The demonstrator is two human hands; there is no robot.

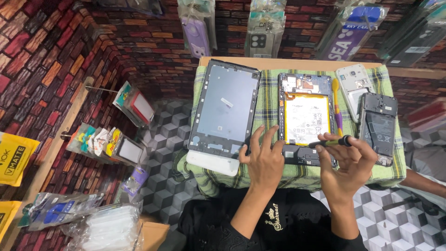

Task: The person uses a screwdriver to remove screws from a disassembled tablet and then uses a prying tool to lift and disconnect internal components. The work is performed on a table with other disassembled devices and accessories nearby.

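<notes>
- Hands at work over an opened tablet that lies face down on a green checked cloth covering a small worktop.
- Left hand: fingers spread and resting on the cloth at the lower left corner of the opened tablet, fingertips touching its frame; its grip is loose and holds nothing.
- Right hand: grip closed on a screwdriver with a dark handle, held almost level, its tip pointing left at the lower edge of the tablet, just below the battery.
- Battery: a pale rectangular pack filling the middle of the opened tablet, with blue circuit boards above it.
- Back cover: a grey tablet shell lying inside up just left of the opened tablet, its lower end over a white box.
- Yellow and purple tool: lying upright along the tablet's right edge.
- White phone and dark opened phone: both lying at the right end of the cloth, side by side and overlapping.
- Packaged phone cases hanging on the brick-patterned wall beyond the worktop.
</notes>
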